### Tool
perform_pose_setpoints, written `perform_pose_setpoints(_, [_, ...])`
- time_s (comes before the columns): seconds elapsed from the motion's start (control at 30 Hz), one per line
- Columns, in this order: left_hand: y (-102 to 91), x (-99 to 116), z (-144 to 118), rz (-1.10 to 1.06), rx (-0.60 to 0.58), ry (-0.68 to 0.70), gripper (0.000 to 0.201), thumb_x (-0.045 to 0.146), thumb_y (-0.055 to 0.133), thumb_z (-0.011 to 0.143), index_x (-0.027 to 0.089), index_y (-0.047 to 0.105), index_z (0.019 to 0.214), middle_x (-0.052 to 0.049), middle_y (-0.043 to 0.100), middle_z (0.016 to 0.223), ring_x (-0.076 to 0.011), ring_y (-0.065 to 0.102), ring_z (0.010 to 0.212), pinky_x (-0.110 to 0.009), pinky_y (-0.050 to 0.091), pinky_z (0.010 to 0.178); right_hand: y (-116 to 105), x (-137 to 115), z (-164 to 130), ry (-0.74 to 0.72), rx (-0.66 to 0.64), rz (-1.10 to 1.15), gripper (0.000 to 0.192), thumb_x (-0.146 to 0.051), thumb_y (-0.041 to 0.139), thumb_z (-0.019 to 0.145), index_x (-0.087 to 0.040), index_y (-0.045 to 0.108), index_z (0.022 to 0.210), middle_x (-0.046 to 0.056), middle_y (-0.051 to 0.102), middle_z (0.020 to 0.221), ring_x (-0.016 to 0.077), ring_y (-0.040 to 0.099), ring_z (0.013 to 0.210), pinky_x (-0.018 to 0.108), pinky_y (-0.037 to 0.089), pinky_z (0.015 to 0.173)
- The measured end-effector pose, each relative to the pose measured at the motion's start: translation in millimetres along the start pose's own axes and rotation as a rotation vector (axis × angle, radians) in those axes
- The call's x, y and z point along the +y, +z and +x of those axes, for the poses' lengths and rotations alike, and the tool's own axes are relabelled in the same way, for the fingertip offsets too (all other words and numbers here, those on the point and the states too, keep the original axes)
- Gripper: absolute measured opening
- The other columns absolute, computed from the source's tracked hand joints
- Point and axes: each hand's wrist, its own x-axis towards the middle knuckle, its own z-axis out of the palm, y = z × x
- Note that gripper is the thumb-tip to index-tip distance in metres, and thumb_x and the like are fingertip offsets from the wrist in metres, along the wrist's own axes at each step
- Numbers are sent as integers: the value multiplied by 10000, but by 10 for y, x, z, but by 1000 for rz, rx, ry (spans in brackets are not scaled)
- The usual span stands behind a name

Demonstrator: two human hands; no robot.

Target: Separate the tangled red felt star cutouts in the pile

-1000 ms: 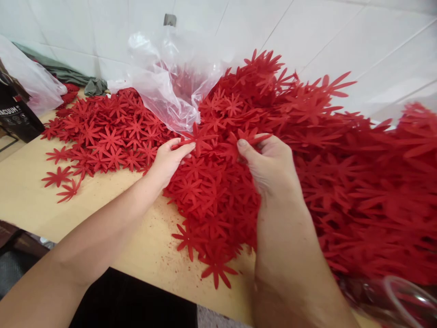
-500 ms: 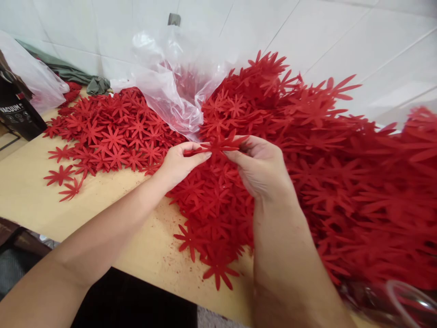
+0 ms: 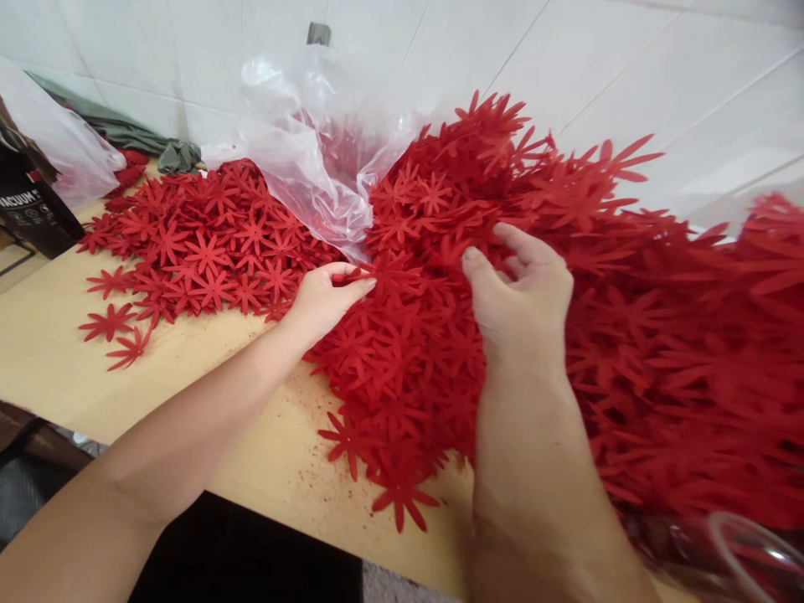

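Note:
Between the thumb and fingers of my left hand is a red flower-shaped cutout with long narrow petals, held by one side. My right hand is off to the right of it, thumb and index finger apart, with nothing visible in its grasp. Beneath and behind both hands spreads a large heap of the same red cutouts, rising to the right. A smaller pile of red cutouts lies left of my left hand.
Against the white tiled wall stands a crumpled clear plastic bag between the piles. Another plastic bag and a black box are at far left. A clear round container sits at lower right, by the wooden table.
My right hand has let go of the flower cutout, opened and moved right. My left hand still holds the cutout, having shifted slightly left.

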Motion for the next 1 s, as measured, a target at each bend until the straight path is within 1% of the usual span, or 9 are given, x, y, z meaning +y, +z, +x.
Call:
perform_pose_setpoints(0.07, [6, -19, 3, 27, -11, -17, 46, 159, 626, 678, 135, 586, 679, 51, 569, 607, -56, 498, 576, -232, 394, 679, 29, -96, -63, -27, -54, -51, 381, -311, 607, 721, -142, 638, 1061, 153, 577, 1199, 220, 535, 1122, 420, 421, 950])
perform_pose_setpoints(0.17, [19, -20, -13, 17, -67, -17, 49, 165, 621, 698, 134, 585, 689, 46, 576, 619, -53, 502, 570, -233, 409, 680, 139, -239, -190, 4, -345, 35, 288, -322, 637, 707, -144, 675, 930, 95, 687, 938, 187, 631, 867, 379, 476, 833])
perform_pose_setpoints(0.23, [26, -3, -28, 11, -101, -22, 50, 161, 619, 708, 129, 581, 704, 47, 569, 615, -49, 499, 558, -231, 417, 673, 218, -253, -245, 11, -436, 51, 151, -275, 659, 686, -169, 671, 792, 32, 681, 768, 155, 617, 711, 344, 484, 743])
perform_pose_setpoints(0.33, [31, 18, -34, 5, -122, -56, 39, 151, 596, 729, 123, 569, 730, 45, 558, 632, -47, 499, 546, -229, 420, 639, 285, -169, -256, 25, -360, 100, 65, -222, 621, 707, -183, 619, 656, -12, 620, 629, 119, 561, 594, 295, 462, 649])
perform_pose_setpoints(0.47, [15, -26, -1, 48, -120, -3, 66, 182, 585, 735, 132, 547, 714, 42, 541, 653, -50, 480, 568, -234, 419, 641, 285, -79, -213, 28, -257, 156, 48, -223, 648, 672, -192, 631, 705, 2, 626, 722, 123, 566, 678, 294, 459, 689])
perform_pose_setpoints(0.53, [1, -65, 20, 107, -94, 51, 89, 210, 587, 728, 140, 540, 700, 39, 537, 648, -58, 471, 588, -239, 411, 656, 273, -91, -206, 50, -291, 169, 74, -215, 654, 654, -198, 631, 723, -1, 624, 729, 124, 559, 671, 293, 454, 671])
perform_pose_setpoints(0.67, [-16, -104, 36, 185, -21, 161, 88, 231, 575, 727, 149, 553, 702, 19, 572, 692, -72, 490, 648, -243, 401, 713, 242, -165, -210, 113, -369, 142, 68, -205, 635, 664, -196, 575, 634, -31, 556, 589, 98, 472, 530, 270, 396, 573])
perform_pose_setpoints(0.87, [-27, -89, 35, 210, 34, 180, 94, 240, 558, 744, 152, 587, 758, 8, 601, 730, -78, 499, 671, -237, 393, 730, 182, -178, -184, -78, -234, -160, 251, -277, 563, 758, -211, 454, 541, -50, 400, 489, 90, 330, 486, 269, 297, 544])
perform_pose_setpoints(1.0, [-42, -45, 21, 106, 62, 137, 99, 238, 569, 744, 141, 585, 757, 19, 578, 707, -65, 488, 645, -224, 389, 703, 181, -166, -195, -132, -261, -239, 297, -301, 532, 785, -213, 404, 532, -54, 352, 477, 90, 291, 477, 270, 259, 530])
